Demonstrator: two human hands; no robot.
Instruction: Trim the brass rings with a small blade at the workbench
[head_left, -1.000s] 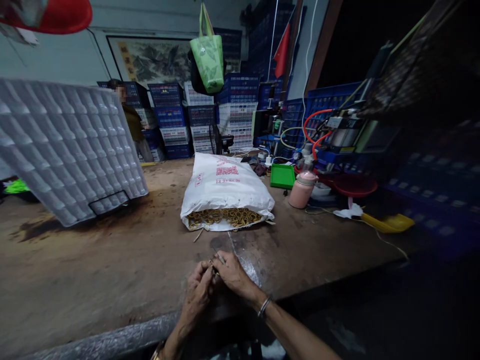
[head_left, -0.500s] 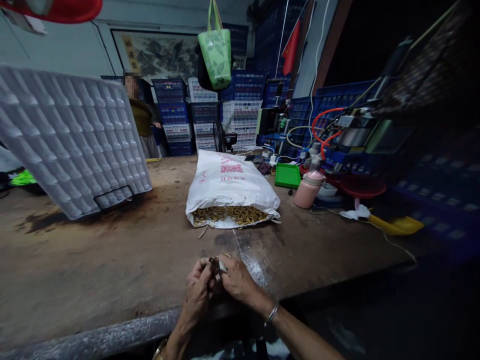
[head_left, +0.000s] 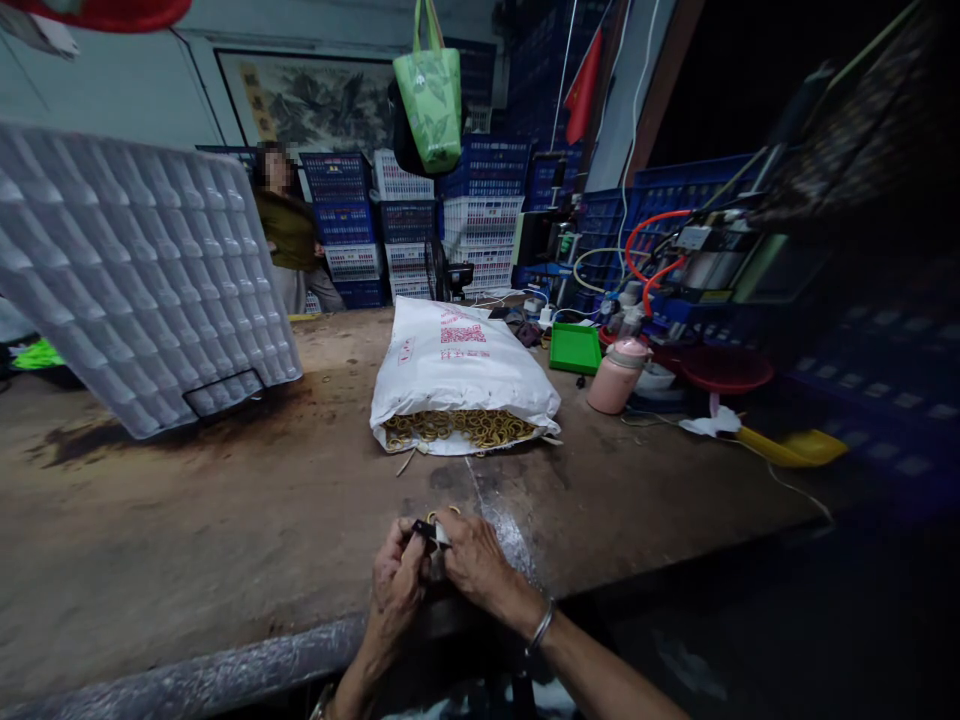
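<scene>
My left hand [head_left: 396,578] is closed, its thumb and fingers pinching a small dark strip [head_left: 424,529]. Against it, my right hand [head_left: 480,562] has its fingers curled in, with a metal bangle at the wrist. A bit of white [head_left: 442,535] shows at the right fingertips; whether it is a wrap or a held piece I cannot tell. Just beyond the fingertips peeks a yellow, ring-like edge [head_left: 432,516]. Farther up the table lies a white woven sack [head_left: 461,372], its mouth towards me, full of brass-coloured rings [head_left: 469,428].
A big pale moulded plastic sheet [head_left: 150,280] stands tilted on the left. To the right are a green tray [head_left: 575,349], a pink bottle [head_left: 618,377], a yellow scoop [head_left: 799,447] and a machine with orange hoses [head_left: 709,258]. Behind, a person [head_left: 289,235] stands near stacked crates [head_left: 341,222].
The dark strip between my fingertips shows more clearly now, and my hands have shifted only slightly. The person in the background has moved a little to the right.
</scene>
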